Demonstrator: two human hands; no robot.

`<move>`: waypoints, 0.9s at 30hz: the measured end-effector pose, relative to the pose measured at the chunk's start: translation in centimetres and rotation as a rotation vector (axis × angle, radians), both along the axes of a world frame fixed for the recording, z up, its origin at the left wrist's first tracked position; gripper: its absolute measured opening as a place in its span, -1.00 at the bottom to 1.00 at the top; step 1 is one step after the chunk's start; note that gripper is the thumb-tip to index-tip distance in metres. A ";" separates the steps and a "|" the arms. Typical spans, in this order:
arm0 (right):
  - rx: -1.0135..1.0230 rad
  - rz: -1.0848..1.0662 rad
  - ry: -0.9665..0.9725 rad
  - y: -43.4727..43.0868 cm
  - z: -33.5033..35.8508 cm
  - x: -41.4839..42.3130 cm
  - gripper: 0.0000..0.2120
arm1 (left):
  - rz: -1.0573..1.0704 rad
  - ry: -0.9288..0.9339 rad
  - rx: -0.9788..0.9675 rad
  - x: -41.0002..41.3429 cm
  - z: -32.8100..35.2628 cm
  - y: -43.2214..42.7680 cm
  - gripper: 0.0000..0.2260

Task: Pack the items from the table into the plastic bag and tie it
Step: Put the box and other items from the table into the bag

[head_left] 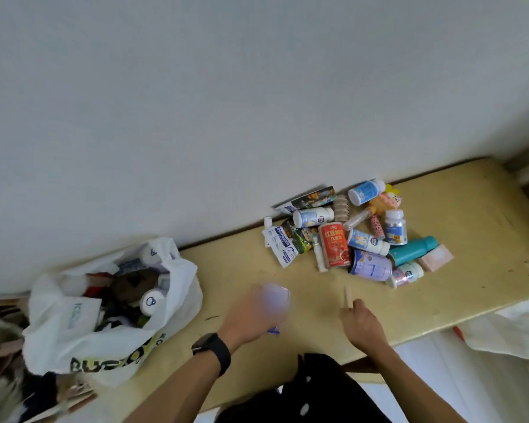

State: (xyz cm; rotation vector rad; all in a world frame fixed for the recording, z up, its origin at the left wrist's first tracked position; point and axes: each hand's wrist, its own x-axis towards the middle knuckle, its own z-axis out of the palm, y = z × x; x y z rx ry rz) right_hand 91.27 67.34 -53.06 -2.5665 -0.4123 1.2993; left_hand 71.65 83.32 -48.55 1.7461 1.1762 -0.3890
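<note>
Left hand point(247, 315), black watch point(212, 351) on the wrist, closed around a blurred pale-lilac container point(274, 299) above the yellow table point(458, 288). Right hand point(359, 320) at 3 o'clock from it, pinching a small pale wooden stick point(348, 297) that points up toward 12 o'clock. White plastic bag point(74, 315) at 9 o'clock from the left hand, sitting at the table's left end, mouth open, already holding white-capped bottles and dark packets. Remaining pile at 1 o'clock from the hands, against the wall: red can point(334, 245) lying flat, lilac can point(370, 266) just beside it at 3 o'clock, teal bottle point(413, 251) on its side at 2 o'clock from the lilac can, pink box point(435, 257) touching the teal bottle, several white bottles with blue labels and flat sachets point(280, 244) at the pile's 9 o'clock edge.
</note>
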 end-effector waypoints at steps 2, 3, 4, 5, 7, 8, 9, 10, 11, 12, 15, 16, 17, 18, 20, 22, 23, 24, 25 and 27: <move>0.106 -0.026 0.078 1.6 2.5 -1.4 -0.81 | 0.121 -0.082 0.018 -1.9 2.3 1.0 -0.56; 0.174 -0.036 0.112 2.7 3.9 -2.4 -0.82 | 0.178 -0.120 0.040 -2.9 3.6 1.5 -0.58; 0.237 -0.034 0.140 3.9 5.3 -3.5 -0.83 | 0.240 -0.158 0.068 -4.0 4.8 2.1 -0.61; 0.296 -0.030 0.167 5.3 6.6 -4.7 -0.86 | 0.309 -0.198 0.102 -5.2 6.1 2.6 -0.64; 0.411 -0.024 0.219 8.3 9.0 -7.5 -0.89 | 0.464 -0.289 0.185 -7.8 8.4 3.7 -0.72; 0.471 -0.021 0.238 10.0 10.3 -9.0 -0.88 | 0.551 -0.337 0.228 -9.2 9.3 4.3 -0.75; 0.532 -0.020 0.252 11.7 11.5 -10.5 -0.86 | 0.639 -0.374 0.274 -10.6 10.1 5.0 -0.76; 0.583 -0.009 0.257 13.3 12.9 -12.1 -0.85 | 0.724 -0.388 0.322 -12.1 10.8 5.8 -0.76; 0.635 0.012 0.263 14.8 14.1 -13.7 -0.87 | 0.789 -0.376 0.369 -13.7 11.3 6.7 -0.73; 0.674 0.050 0.266 16.2 15.3 -15.4 -0.89 | 0.825 -0.342 0.406 -15.3 11.5 7.7 -0.71; 0.662 0.236 0.299 20.0 17.8 -20.0 -0.85 | 0.828 -0.145 0.397 -20.4 10.3 10.3 -0.59; 0.611 0.317 0.302 21.1 18.0 -21.5 -0.82 | 0.801 -0.080 0.365 -21.9 9.4 11.1 -0.55; 0.548 0.395 0.294 22.1 17.8 -22.7 -0.78 | 0.759 -0.016 0.330 -23.0 8.6 11.6 -0.50; 0.471 0.478 0.257 23.0 17.2 -23.9 -0.74 | 0.704 0.050 0.306 -23.9 7.7 12.1 -0.45; 0.325 0.702 0.090 24.6 15.7 -25.9 -0.71 | 0.606 0.162 0.296 -24.8 6.4 13.0 -0.33; 0.221 0.879 -0.158 25.5 14.3 -27.4 -0.73 | 0.560 0.215 0.301 -24.8 5.6 13.8 -0.27; 0.196 0.916 -0.239 25.7 13.9 -27.8 -0.73 | 0.550 0.213 0.303 -24.7 5.3 14.2 -0.27; 0.181 0.943 -0.305 25.8 13.5 -28.2 -0.74 | 0.539 0.192 0.309 -24.5 4.8 14.7 -0.27; 0.173 0.975 -0.366 25.8 13.2 -28.3 -0.75 | 0.532 0.154 0.309 -24.4 4.5 15.1 -0.28; 0.153 1.058 -0.431 25.8 12.4 -28.4 -0.75 | 0.530 0.058 0.310 -24.2 3.8 16.0 -0.34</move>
